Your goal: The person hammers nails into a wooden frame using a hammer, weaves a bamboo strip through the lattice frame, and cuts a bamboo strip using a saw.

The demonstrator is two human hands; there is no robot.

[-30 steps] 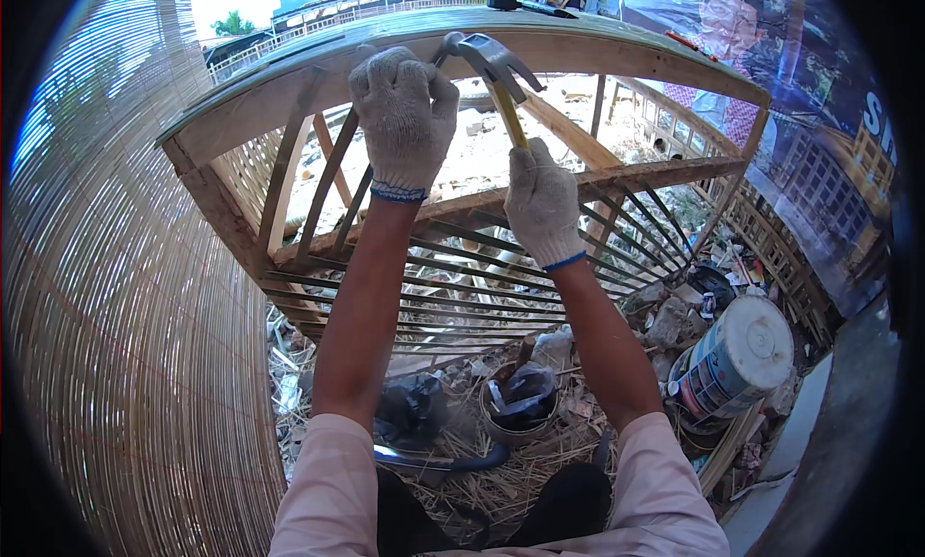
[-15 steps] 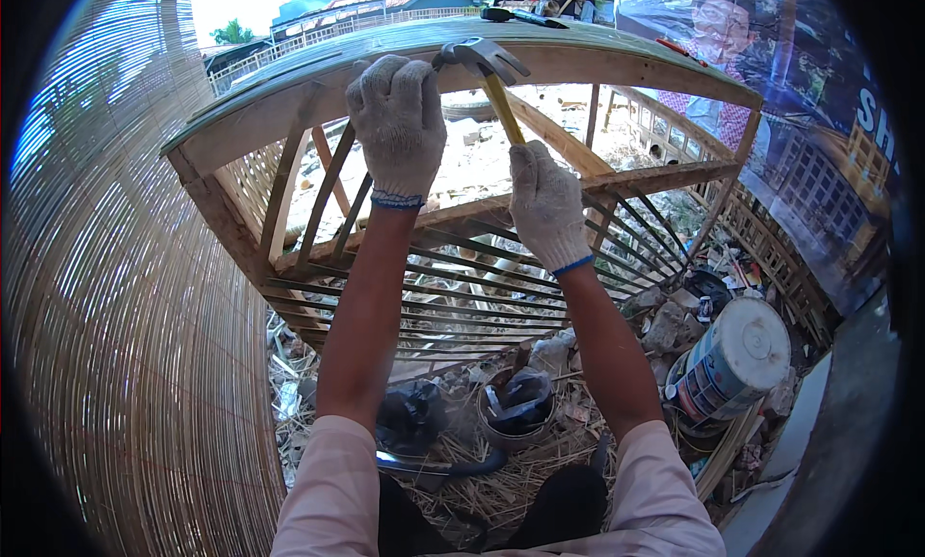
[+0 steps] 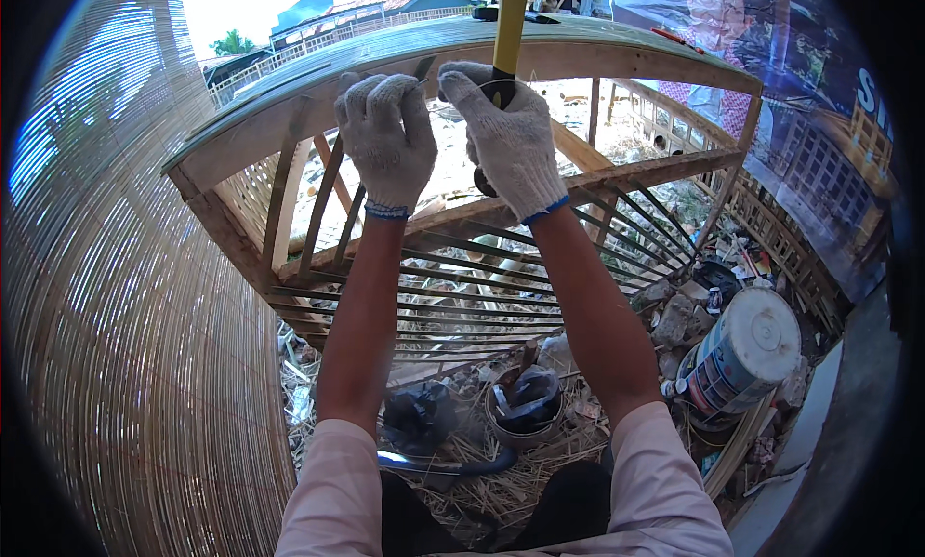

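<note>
My right hand (image 3: pixel 515 147), in a white knit glove with a blue cuff, grips a hammer by its yellow and black handle (image 3: pixel 509 32). The handle stands upright, and the hammer's head lies beyond the top of the picture. Close by on the left, my left hand (image 3: pixel 387 138), gloved alike, is closed with fingertips pinched at the wooden front beam (image 3: pixel 588 64) of a slatted frame. What those fingers hold is too small to make out. Thin slats (image 3: pixel 482 305) run below the beam, joined to a lower wooden rail (image 3: pixel 665 172).
A bamboo blind (image 3: pixel 145 316) hangs on the left. Dark tools (image 3: pixel 540 17) and a red-handled tool (image 3: pixel 676 39) lie on the frame's top. A lidded white bucket (image 3: pixel 761 335), an open bucket (image 3: pixel 525 432) and rubble surround my legs. A printed banner (image 3: pixel 800 123) hangs at right.
The hammer has swung up from the beam, its head leaving the picture. My right hand has risen and moved left. My left hand stays at the beam, slightly lower.
</note>
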